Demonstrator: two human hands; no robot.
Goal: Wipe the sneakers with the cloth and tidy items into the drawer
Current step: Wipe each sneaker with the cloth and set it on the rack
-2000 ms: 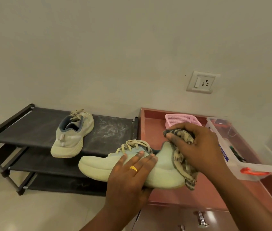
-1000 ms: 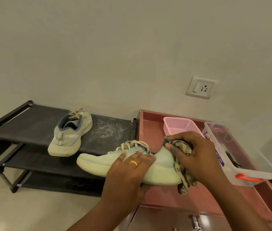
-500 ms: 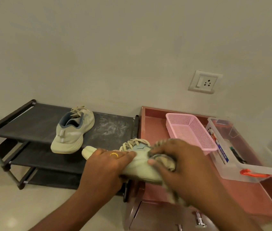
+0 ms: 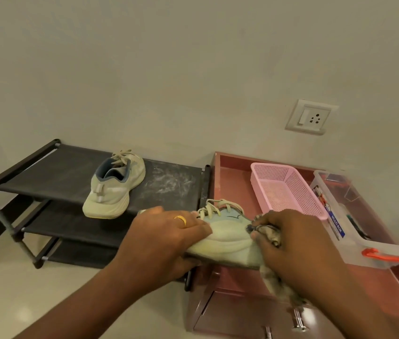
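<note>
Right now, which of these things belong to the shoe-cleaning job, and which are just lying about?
Job: held sneaker, cloth, left hand, right hand, second sneaker; perhaps pink basket and clear box, for tidying.
Lying about: shoe rack, wall socket.

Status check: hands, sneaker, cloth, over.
Left hand grips sneaker. Right hand grips cloth against its heel end. Second sneaker on rack. Nothing in the way.

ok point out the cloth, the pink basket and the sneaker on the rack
cloth (image 4: 273,238), head view, on the bunched part at its top
basket (image 4: 303,194), head view, on the mesh of its right wall
sneaker on the rack (image 4: 110,194), head view, on the side near its heel
</note>
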